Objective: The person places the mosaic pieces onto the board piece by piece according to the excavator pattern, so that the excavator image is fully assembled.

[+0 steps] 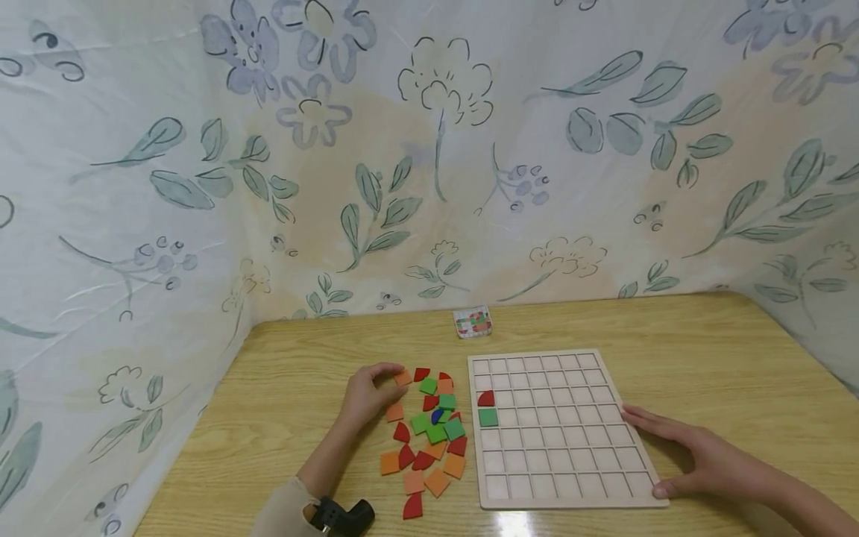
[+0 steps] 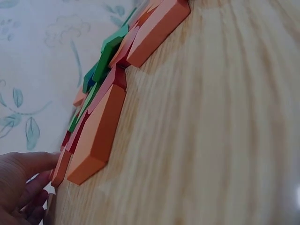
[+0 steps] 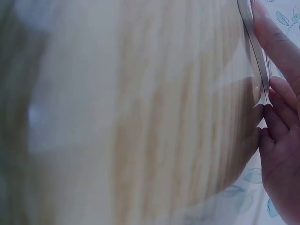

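- Black wrist mount (image 1: 349,516): sits at the left wrist beside the beige sleeve (image 1: 288,511), at the near edge of the view.
- Left hand (image 1: 365,394): pinches an orange tile (image 1: 403,378) between thumb and index finger at the far-left end of the loose tiles (image 1: 436,432). This edge position probably lets the fingers take one piece without disturbing its neighbours.
- Loose tiles: lie left of the board, some overlapping, in red, green and orange, with one blue piece (image 1: 437,417). The location presumably keeps them within the left hand's reach.
- Grid board (image 1: 570,432): lies flat on the wooden table (image 1: 302,358). A red quarter-circle tile (image 1: 486,399) occupies the third row of the leftmost column; a green square tile (image 1: 488,418) occupies the cell directly below.
- Right hand (image 1: 705,459): grasps no tile. Extended fingers touch the board's right edge and the thumb rests at its near-right corner, likely to prevent sliding.
- Patterned card (image 1: 473,322): stands apart beyond the board, probably so that its coloured shapes remain unobstructed for reference.
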Motion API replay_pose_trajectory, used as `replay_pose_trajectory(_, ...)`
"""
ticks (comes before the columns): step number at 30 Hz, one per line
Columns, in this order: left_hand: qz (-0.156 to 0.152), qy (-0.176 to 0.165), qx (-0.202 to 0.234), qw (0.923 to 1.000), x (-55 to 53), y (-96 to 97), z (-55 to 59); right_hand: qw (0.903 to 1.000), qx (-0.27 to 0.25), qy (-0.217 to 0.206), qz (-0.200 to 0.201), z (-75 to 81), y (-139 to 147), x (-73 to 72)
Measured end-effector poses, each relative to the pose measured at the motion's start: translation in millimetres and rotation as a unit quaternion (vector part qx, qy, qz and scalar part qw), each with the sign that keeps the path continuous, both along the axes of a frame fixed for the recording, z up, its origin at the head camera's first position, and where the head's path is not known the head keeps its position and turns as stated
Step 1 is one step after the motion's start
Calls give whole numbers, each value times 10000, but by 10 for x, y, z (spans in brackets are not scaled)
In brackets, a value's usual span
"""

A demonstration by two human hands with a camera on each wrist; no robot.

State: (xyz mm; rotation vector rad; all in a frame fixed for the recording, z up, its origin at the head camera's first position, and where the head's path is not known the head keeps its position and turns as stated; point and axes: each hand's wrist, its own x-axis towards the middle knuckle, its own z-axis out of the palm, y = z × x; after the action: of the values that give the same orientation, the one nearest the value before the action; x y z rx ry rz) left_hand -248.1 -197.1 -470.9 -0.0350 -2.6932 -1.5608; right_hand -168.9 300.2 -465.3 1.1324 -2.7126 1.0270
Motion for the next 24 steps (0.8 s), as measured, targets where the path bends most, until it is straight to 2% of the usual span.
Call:
replay_pose_trajectory(8,-34,182,-183,9997,14,18,10,10000,-4,33,-15,-7,2,5)
replay_pose_trajectory(15,-161,33,113,9998,28,-9,20,10000,-12,-61,-24,-23,9,4)
replay_pose_trajectory(19,-208,-122,291,9993,83,8,101,10000,17,-87,-13,-22,14,4)
replay_pose_trajectory(24,-390,-35,181,9991,144,62,228,10000,7,1,26,-15,13,4)
